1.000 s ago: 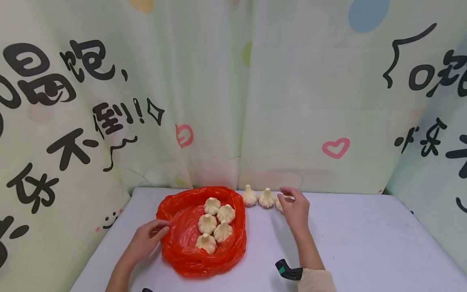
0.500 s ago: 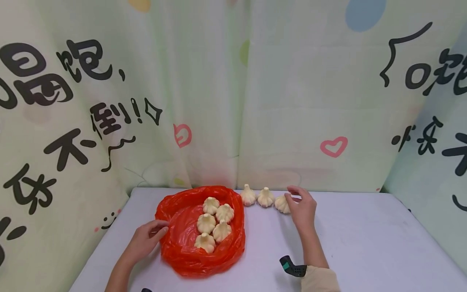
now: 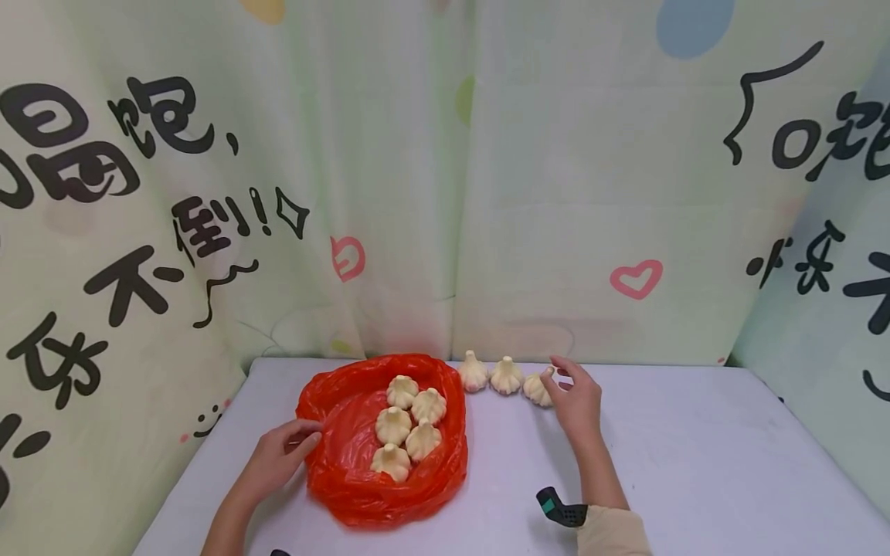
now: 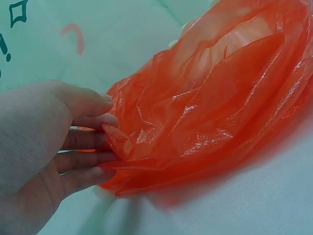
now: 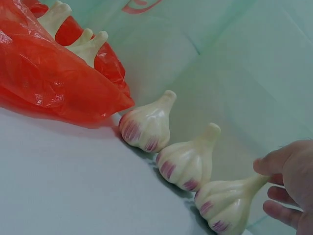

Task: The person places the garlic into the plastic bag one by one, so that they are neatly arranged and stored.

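My left hand (image 3: 278, 457) is at the left rim of a red plastic bag (image 3: 348, 506). In the left wrist view its thumb and fingers (image 4: 83, 159) hold the thin film, a flap of it covering some fingertips. Several pale garlic bulbs (image 3: 393, 425) lie inside the bag. Right of it, three more bulbs stand in a row along the table's back: a first bulb (image 5: 146, 125), a middle bulb (image 5: 188, 161) and a last bulb (image 5: 225, 205). My right hand (image 3: 579, 401) pinches the last bulb's stem between thumb and fingers, its base down beside the middle bulb.
The white table (image 3: 695, 455) ends at the back against a printed curtain (image 3: 556, 154), which also closes off both sides. The nearest bulb of the row touches the bag's right back edge. A black wrist device (image 3: 562, 511) sits by my right sleeve (image 3: 615, 531).
My right hand has shifted a little to the right, so more of the last garlic bulb shows. My left hand and the bag have stayed in place.
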Demonstrator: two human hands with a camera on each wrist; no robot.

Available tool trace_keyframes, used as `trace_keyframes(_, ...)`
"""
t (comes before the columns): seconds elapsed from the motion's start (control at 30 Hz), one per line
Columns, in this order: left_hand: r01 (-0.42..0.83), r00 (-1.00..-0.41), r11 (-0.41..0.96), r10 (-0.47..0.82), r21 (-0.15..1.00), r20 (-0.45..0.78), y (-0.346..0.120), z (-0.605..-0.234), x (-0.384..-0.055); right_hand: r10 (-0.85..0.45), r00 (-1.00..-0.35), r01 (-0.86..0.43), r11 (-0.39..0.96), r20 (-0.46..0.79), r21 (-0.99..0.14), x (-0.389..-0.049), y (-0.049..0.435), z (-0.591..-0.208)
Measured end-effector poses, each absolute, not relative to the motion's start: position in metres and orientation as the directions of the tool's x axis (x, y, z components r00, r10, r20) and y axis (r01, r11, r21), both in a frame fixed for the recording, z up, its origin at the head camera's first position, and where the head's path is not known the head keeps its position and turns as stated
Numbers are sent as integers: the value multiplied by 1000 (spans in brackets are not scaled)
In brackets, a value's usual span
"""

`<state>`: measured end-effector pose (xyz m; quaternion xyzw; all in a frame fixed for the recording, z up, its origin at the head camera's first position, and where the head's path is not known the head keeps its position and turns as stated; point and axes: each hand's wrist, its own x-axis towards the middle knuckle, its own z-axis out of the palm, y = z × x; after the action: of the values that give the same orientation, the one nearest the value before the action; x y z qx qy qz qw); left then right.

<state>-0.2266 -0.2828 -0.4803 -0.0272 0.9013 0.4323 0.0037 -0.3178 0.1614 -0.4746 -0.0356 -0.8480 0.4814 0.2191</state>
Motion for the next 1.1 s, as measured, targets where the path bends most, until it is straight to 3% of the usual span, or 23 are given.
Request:
trace_keyframes(0.57,-42,-999,615,-40,788,-21,-282,-478,-227,244,-892,-178,587,382,-790,-318,160,-483)
trace_keyframes(1.1,-31,-999,614,-40,789,-8,-284,-478,-226,218,-871,-262,553,441,-791,-312,149,-471)
